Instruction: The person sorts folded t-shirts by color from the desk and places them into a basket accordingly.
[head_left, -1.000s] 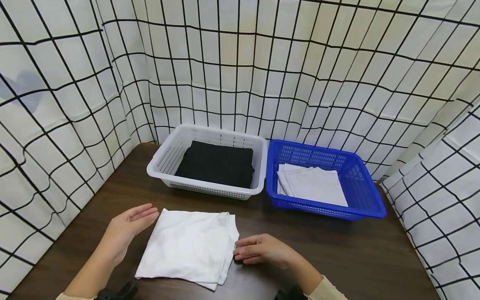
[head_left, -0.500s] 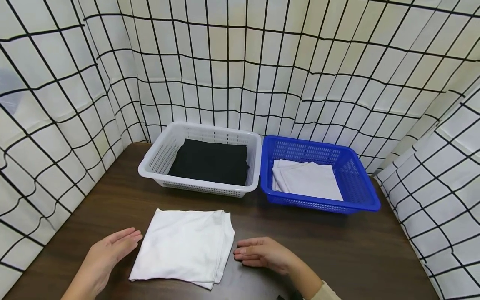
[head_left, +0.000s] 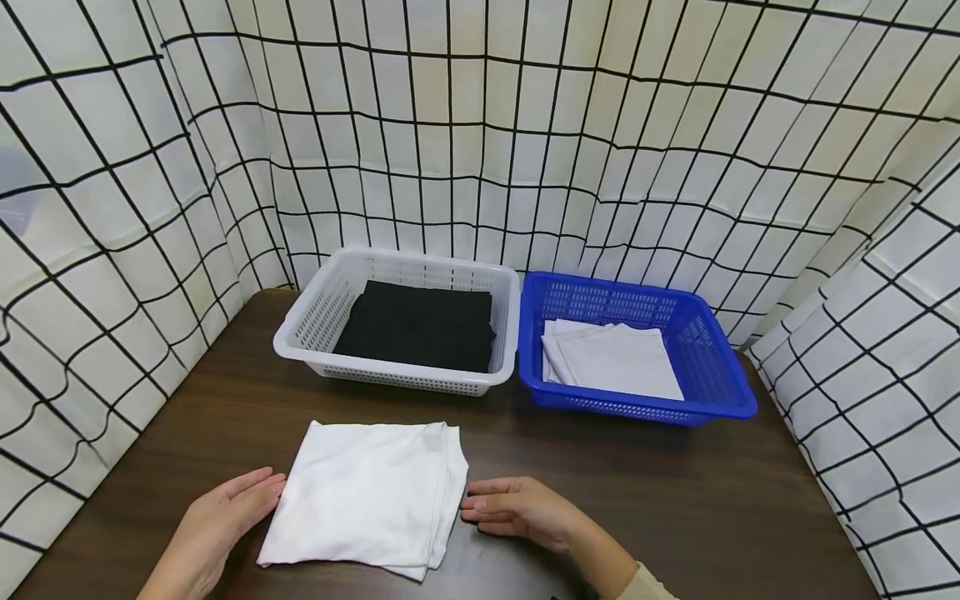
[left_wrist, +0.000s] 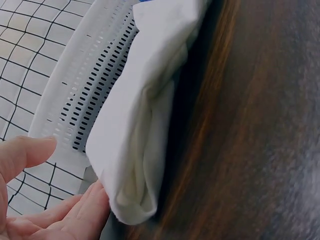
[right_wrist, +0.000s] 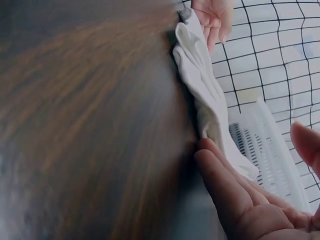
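Note:
A folded white cloth (head_left: 367, 492), perhaps a garment, lies flat on the dark wooden table. At its left edge is my left hand (head_left: 217, 521), fingers extended, the tips touching the fabric. My right hand (head_left: 521, 508) stands at the opposite edge with its fingers nearly straight, fingertips at the cloth's side. In the left wrist view the layered fold of the white cloth (left_wrist: 135, 115) shows beside the fingers (left_wrist: 90, 210), with the thumb apart. The right wrist view has the fingers (right_wrist: 230, 185) against the near end of the cloth (right_wrist: 210, 95). Neither hand grips it.
Behind the cloth stands a white perforated basket (head_left: 405, 379) holding folded black cloth (head_left: 420, 325). To its right a blue basket (head_left: 720, 367) holds folded white cloth (head_left: 618, 358). White curtains with a black grid (head_left: 465, 133) enclose the table (head_left: 645, 492) at the back and sides.
My left hand has come down and nearer to me along the cloth's left edge, and its fingertips now meet the fabric. My right hand has moved slightly inward. The head view has shifted a little.

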